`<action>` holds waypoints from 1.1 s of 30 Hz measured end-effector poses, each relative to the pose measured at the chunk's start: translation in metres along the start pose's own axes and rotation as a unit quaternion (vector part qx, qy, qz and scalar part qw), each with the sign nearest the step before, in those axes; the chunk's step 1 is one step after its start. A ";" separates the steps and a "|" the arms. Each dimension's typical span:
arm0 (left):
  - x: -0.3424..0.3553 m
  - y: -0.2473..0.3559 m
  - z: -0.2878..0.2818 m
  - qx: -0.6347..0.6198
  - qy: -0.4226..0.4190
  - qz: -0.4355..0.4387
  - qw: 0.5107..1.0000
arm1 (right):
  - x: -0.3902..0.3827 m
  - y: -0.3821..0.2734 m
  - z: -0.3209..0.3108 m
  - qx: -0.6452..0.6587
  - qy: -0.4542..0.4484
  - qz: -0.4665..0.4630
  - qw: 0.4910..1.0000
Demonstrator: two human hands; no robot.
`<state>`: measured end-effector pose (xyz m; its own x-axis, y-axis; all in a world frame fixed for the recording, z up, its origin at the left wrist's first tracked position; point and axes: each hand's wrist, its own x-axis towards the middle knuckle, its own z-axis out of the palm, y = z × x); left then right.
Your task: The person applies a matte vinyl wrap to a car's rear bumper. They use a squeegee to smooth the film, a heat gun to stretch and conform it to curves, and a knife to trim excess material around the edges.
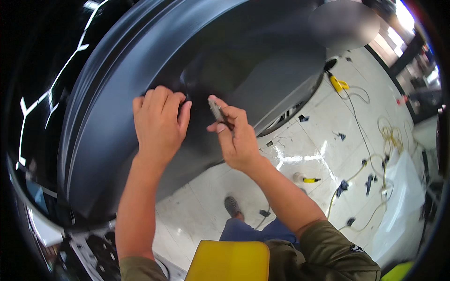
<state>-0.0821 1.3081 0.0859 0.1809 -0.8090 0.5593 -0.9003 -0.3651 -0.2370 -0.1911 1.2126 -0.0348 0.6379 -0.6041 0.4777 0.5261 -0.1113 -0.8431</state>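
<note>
A car body panel under matte dark grey film (265, 65) fills the upper middle, beside glossy black bodywork (47, 70). My left hand (159, 119) rests on the film with fingers curled and thumb drawn toward them; whatever they pinch is hidden. Just right of it, my right hand (236, 136) grips a slim metal tool (216, 110), apparently a blade knife, its tip angled up and left over the film.
A yellow corded tool (337, 84), cables (391, 136), dark scraps (342, 187) and a yellow-handled item (309, 180) lie on the white tiled floor (183, 215). Translucent sheeting (393, 210) is at right, part of a wheel (288, 114) under the panel, a yellow object (227, 260) at my body.
</note>
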 end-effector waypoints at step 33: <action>-0.005 0.006 -0.003 -0.102 -0.036 -0.089 0.990 | 0.019 -0.003 -0.009 -0.430 0.044 -0.194 0.881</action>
<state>-0.0894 1.3114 0.0842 0.3649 -0.7740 0.5175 -0.9116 -0.4100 0.0295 -0.1858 1.1944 -0.0260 0.4383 -0.4443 0.7814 0.0502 -0.8559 -0.5148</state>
